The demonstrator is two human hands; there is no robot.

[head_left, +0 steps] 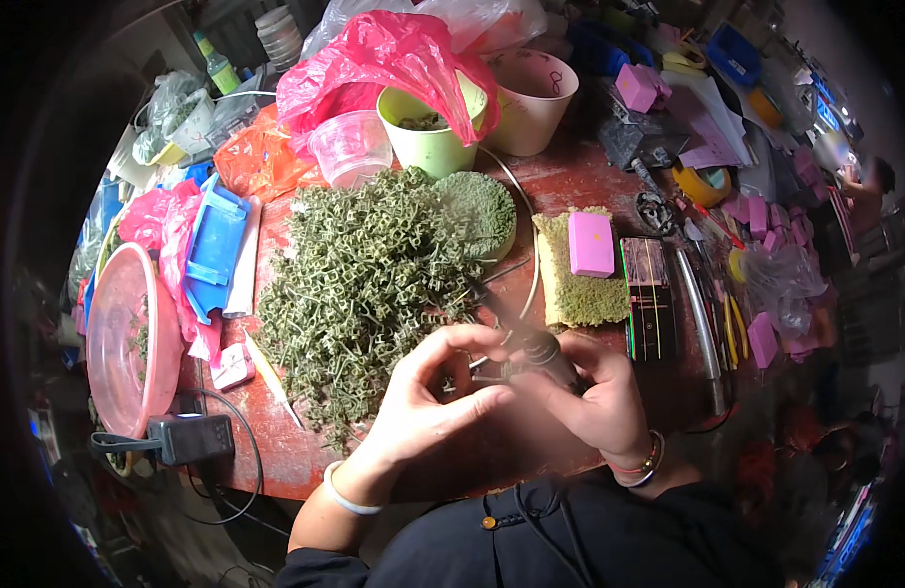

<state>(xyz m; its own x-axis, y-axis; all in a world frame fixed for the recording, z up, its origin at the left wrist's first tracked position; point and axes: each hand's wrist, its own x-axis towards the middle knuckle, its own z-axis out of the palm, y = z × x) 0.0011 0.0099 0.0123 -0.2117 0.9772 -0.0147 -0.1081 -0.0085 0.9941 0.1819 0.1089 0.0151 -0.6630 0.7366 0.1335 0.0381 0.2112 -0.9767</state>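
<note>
Both my hands meet above the table's near edge. My right hand [600, 392] is closed round a dark, rounded piece [543, 355], which is smeared by motion, so its kind is unclear. My left hand [433, 397] curls in from the other side, thumb and fingers bent toward that piece. A thin pale bit shows near its fingertips, too small to name. Just beyond my left hand rises a heap of small green pieces with square, ring-like ends [364, 274]. A round green textured pad [480, 214] touches the heap's far right side.
A pink block [592, 244] rests on a yellow-green sponge [582, 294], beside a dark phone [650, 294] and several long tools [703, 328]. Buckets [428, 147] and a pink bag [384, 64] stand at the back. Leftward are a pink basin [129, 338] and a black adapter [191, 438] with a cable.
</note>
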